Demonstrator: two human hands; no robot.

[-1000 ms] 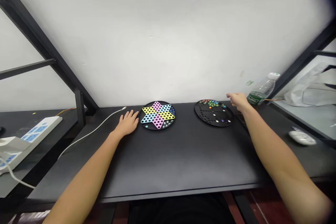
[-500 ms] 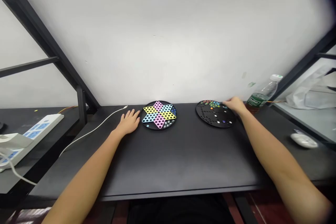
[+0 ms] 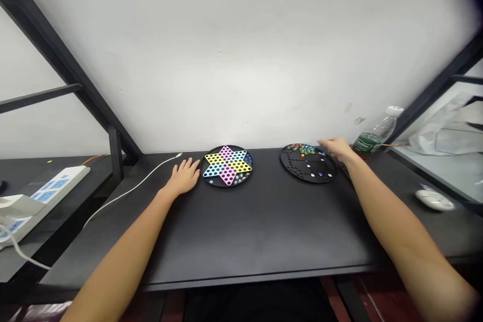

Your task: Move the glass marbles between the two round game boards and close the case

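Note:
My left hand (image 3: 184, 176) lies flat on the black table with its fingers spread. Its fingertips are at the left rim of a round Chinese checkers board (image 3: 227, 166), which has a pink, yellow and light-blue star and some marbles along its edge. My right hand (image 3: 338, 148) hovers over the right rim of a round black tray (image 3: 298, 173). Its fingers stretch left, and no held thing shows in them. Just below the fingertips sits a blue marble (image 3: 323, 154). Coloured marbles (image 3: 304, 149) cluster at the tray's far edge; several single ones are scattered over its dimpled face.
A tilted-looking bottle (image 3: 372, 136) with a green label stands behind my right wrist. To the right lies a white computer mouse (image 3: 434, 198). A white cable (image 3: 132, 190) crosses the left side, near a power strip (image 3: 53, 191). A wall rises behind the table.
My right hand has lifted slightly from the tray's rim and its fingers have straightened. The whole view has shifted a little. My left hand rests in the same place.

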